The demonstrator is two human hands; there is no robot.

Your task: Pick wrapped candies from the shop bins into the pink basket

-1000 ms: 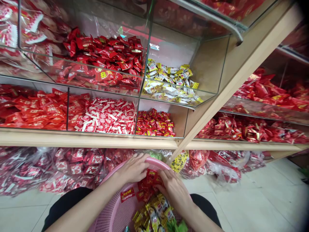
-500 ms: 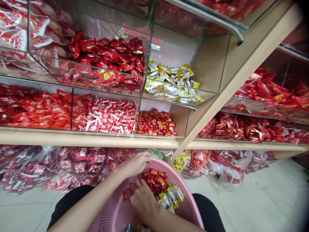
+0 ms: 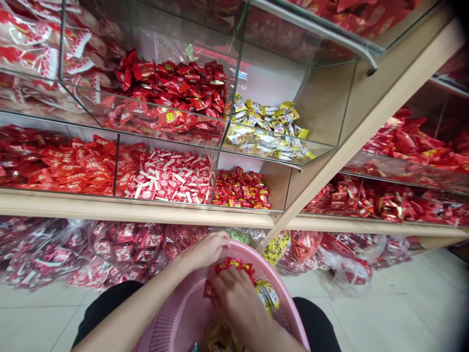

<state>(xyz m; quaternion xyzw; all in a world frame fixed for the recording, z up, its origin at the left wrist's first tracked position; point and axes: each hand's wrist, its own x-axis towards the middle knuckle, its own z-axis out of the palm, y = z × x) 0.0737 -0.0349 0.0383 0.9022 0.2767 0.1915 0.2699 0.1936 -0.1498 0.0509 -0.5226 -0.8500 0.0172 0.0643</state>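
Observation:
A pink mesh basket (image 3: 183, 318) rests on my lap at the bottom centre. My left hand (image 3: 205, 249) grips its far rim with fingers curled over the edge. My right hand (image 3: 236, 298) is inside the basket, closed over a bunch of small red candy packets (image 3: 234, 265). Yellow-wrapped candies (image 3: 269, 295) lie just right of that hand, and more yellow ones (image 3: 220, 337) lie lower in the basket.
Glass-fronted shelf bins stand ahead: red candies (image 3: 242, 188) in the lower right bin, red-and-white ones (image 3: 168, 176) beside them, yellow-white ones (image 3: 267, 129) above. Clear bags of red sweets (image 3: 110, 249) lie on the tiled floor (image 3: 403, 303) under the wooden shelf.
My right hand moved from the right side of the candy pile to the left and closed over the red packets. The left hand stayed on the rim. The view shifted slightly.

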